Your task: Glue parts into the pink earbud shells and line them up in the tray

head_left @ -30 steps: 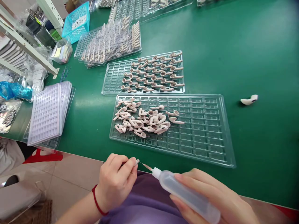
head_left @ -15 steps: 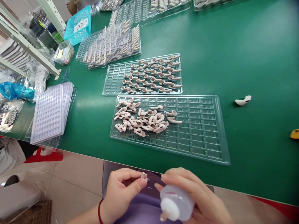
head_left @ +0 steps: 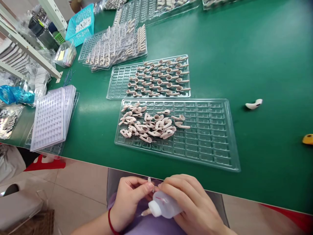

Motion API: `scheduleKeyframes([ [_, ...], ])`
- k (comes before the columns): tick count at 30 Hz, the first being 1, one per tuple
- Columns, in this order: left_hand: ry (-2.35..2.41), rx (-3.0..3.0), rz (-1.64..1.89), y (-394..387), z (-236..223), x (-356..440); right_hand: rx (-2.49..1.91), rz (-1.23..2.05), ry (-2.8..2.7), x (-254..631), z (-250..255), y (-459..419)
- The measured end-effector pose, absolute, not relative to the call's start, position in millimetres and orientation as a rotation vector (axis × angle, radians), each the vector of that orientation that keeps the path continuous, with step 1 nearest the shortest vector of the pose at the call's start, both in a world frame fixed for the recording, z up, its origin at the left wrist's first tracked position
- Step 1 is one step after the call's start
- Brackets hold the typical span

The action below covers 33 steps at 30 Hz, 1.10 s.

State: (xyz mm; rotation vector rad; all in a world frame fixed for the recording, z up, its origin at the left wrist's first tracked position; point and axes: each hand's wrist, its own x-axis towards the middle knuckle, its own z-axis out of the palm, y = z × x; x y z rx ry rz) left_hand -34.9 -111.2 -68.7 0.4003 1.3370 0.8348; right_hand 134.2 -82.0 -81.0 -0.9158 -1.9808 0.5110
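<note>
Between the thumb and fingers of my left hand is a small white earbud shell, only its stem end showing. My right hand is wrapped round a translucent squeeze bottle with a white cap, its thin nozzle pointing down to the left. The right fingertips are close to the shell; whether they touch it I cannot tell. Just beyond my hands, a clear plastic tray carries a loose heap of white earbud shells. Behind it, another clear tray holds similar shells in rows.
A single earbud shell lies on the green table at the right, near a yellow object. White trays are stacked at the left. A blue basket, a clear box and filled trays stand farther back.
My right hand has moved left with the bottle, closer to my left hand. The bottle has turned so its nozzle points more to the left. The shell is held more upright.
</note>
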Motion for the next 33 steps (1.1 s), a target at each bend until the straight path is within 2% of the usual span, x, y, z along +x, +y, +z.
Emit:
scheduleKeyframes([
  [24,1.391,0.436,0.849,-106.4,-70.9,-34.1,-0.925,0.468,-1.997,131.7,-81.9,-81.3],
  [30,1.462,1.041,0.595,-99.9,-39.2,-53.1,-0.828,0.752,-2.014,150.2,-60.8,-57.5],
  [33,1.422,1.599,0.725,-74.4,-18.3,-66.0,-0.956,0.581,-1.925,161.9,-54.0,-31.4],
])
